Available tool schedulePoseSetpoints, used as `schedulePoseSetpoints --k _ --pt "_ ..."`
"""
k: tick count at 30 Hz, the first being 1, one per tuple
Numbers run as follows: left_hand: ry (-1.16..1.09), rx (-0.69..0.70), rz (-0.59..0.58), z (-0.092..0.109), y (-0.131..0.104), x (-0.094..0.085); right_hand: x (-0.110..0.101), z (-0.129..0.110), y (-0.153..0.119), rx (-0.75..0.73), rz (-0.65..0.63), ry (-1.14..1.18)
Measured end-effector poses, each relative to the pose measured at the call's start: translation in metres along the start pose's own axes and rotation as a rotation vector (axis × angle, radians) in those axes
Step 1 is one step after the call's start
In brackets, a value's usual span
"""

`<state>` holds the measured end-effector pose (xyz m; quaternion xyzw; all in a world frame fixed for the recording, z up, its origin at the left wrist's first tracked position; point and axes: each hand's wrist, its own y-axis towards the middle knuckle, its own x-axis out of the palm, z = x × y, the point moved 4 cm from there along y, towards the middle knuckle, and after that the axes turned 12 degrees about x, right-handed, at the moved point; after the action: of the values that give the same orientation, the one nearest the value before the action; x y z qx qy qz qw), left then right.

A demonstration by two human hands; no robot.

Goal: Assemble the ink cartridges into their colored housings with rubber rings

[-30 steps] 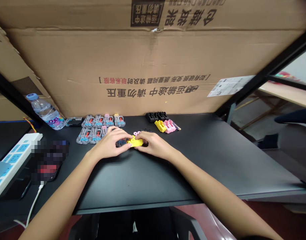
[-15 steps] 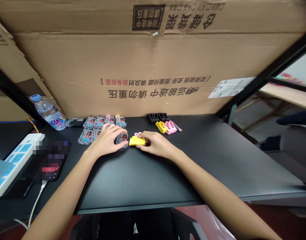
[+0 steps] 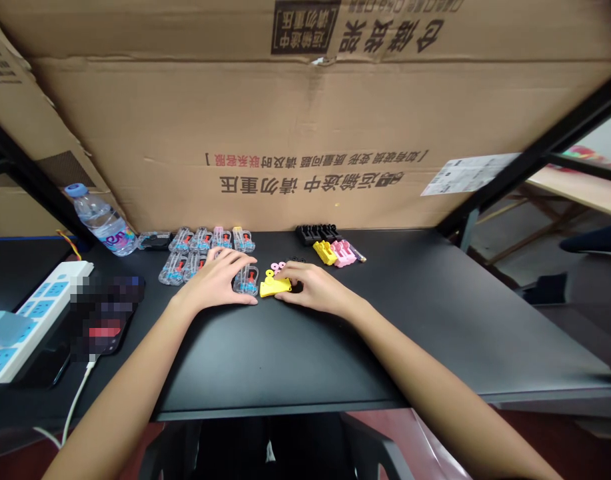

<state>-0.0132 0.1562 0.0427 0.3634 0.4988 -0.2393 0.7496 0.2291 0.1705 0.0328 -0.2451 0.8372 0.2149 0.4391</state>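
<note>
My left hand [image 3: 216, 279] rests low over the black table, thumb and fingers apart. Between its thumb and index finger lies a small clear plastic case [image 3: 246, 280] with red and blue parts inside; I cannot tell whether they touch it. To its right, my right hand [image 3: 312, 285] pinches a yellow plastic piece [image 3: 275, 288] at its right end, close to the table. Just behind that piece are a yellow ring [image 3: 270, 273], small pink rings [image 3: 275, 267] and small black rings [image 3: 298, 261], partly covered by the right fingers.
More clear cases [image 3: 172, 268] stand in rows at left, near a water bottle [image 3: 101, 220]. Black pieces [image 3: 316, 233], yellow pieces [image 3: 324, 253] and pink pieces [image 3: 342, 253] lie back right. A power strip [image 3: 40, 313] and phone [image 3: 108, 320] sit left; cardboard [image 3: 265, 120] walls the back.
My left thumb has moved down, away from the index finger, showing more of the clear case. The yellow piece sits slightly lower, with the yellow ring clearer behind it. The whole view has shifted slightly.
</note>
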Motion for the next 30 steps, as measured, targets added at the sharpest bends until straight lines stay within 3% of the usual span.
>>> schedulePoseSetpoints --k 30 --pt "0.023 -0.011 -0.007 0.005 0.002 -0.001 -0.006 -0.014 0.0 0.028 0.001 -0.055"
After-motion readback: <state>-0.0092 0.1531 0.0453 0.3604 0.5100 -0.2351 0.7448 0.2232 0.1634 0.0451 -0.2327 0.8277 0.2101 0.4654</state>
